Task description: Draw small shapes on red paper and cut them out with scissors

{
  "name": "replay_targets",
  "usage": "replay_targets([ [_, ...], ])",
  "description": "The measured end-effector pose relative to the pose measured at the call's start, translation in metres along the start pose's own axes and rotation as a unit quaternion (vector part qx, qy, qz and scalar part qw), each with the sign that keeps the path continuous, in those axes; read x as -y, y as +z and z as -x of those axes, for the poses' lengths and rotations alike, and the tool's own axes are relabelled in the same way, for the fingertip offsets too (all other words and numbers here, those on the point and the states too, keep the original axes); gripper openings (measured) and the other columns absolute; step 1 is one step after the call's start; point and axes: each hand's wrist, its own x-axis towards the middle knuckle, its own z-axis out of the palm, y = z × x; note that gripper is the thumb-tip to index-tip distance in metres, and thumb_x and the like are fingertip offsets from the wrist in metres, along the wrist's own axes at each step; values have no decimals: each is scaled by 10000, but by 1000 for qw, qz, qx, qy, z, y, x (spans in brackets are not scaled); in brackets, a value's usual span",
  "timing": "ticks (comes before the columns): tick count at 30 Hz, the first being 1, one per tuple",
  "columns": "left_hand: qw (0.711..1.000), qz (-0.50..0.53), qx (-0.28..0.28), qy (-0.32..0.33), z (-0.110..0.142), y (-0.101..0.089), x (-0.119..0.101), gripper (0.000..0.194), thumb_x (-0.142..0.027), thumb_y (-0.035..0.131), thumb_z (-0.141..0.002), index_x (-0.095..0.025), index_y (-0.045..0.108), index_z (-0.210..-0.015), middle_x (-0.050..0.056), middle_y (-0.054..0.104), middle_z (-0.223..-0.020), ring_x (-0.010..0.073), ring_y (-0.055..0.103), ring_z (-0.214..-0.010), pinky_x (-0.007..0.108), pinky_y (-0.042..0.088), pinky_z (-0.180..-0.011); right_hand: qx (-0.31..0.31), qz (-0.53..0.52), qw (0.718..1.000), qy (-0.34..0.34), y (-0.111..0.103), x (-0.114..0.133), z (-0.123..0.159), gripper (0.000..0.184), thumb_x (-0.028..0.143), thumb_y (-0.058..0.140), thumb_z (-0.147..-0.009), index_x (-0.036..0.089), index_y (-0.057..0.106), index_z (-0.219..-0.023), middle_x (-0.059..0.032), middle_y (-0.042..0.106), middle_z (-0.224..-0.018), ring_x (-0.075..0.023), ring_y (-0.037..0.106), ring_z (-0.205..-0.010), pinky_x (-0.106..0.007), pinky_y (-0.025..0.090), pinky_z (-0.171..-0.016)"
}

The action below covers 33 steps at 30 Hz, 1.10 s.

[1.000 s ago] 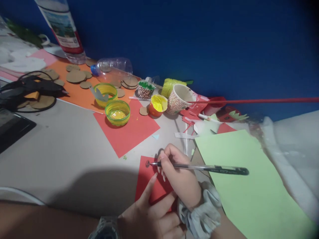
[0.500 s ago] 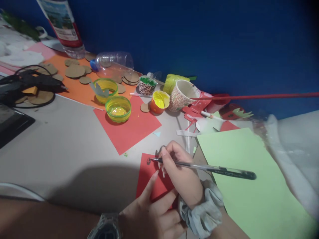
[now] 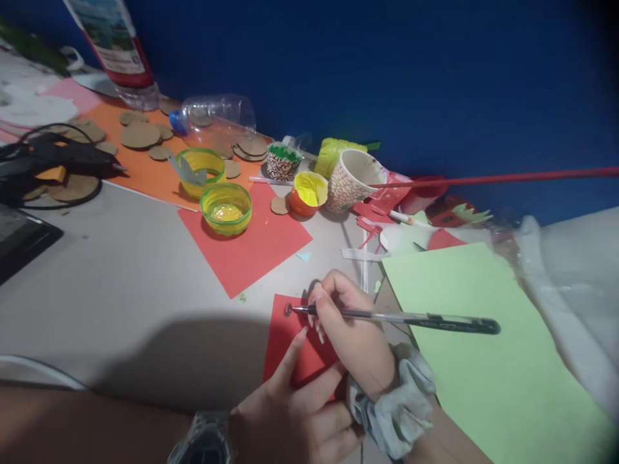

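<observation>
In my right hand [image 3: 355, 335] is a black gel pen [image 3: 416, 318], pinched near its tip. The tip touches a small dark round mark [image 3: 288, 309] near the upper left corner of a red paper [image 3: 285, 351]. My left hand [image 3: 304, 412] lies on the lower part of that paper with its fingers spread, holding it flat on the table. Part of the paper is hidden under both hands. Just beyond it lies a larger red sheet [image 3: 236, 264], with a yellow-green bowl [image 3: 226, 209] standing on its left side.
A light green sheet [image 3: 488, 335] lies to the right. Along the blue wall stand a patterned paper cup [image 3: 345, 187], a small orange cup [image 3: 307, 203] and a plastic bottle lying down [image 3: 220, 116]. A black glue gun [image 3: 62, 158] and cardboard discs [image 3: 140, 135] are at the left.
The camera view has shifted slightly. The pen stays on the dark mark with its far end a little higher, and my left hand keeps its place on the red paper.
</observation>
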Motion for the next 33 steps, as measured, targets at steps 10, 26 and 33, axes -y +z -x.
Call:
replay_targets([
  [10,1000,-10,-3,11,-3,-3,1,248,-303,451,-970,-403,675,-1012,-136,680,-1044,176,495,-1178,617,-40,-1151,2,4,1000,4,1,-1,0,290,318,432,-958,218,386,-690,65,446,-567,-100,436,-524,-236,371,-551],
  [26,997,-41,-36,59,0,3,7,185,-306,535,-908,-392,696,-938,-117,639,-966,220,493,-1143,662,-26,-1139,3,22,1000,19,2,3,-2,233,213,439,-900,221,372,-677,57,481,-556,-106,447,-506,-227,342,-508],
  [33,998,-36,-30,51,0,3,7,233,-281,506,-921,-410,670,-1024,-106,647,-946,219,500,-1148,649,-21,-1141,-16,39,999,3,0,8,-3,243,201,454,-880,217,376,-651,56,468,-539,-109,447,-513,-235,337,-518],
])
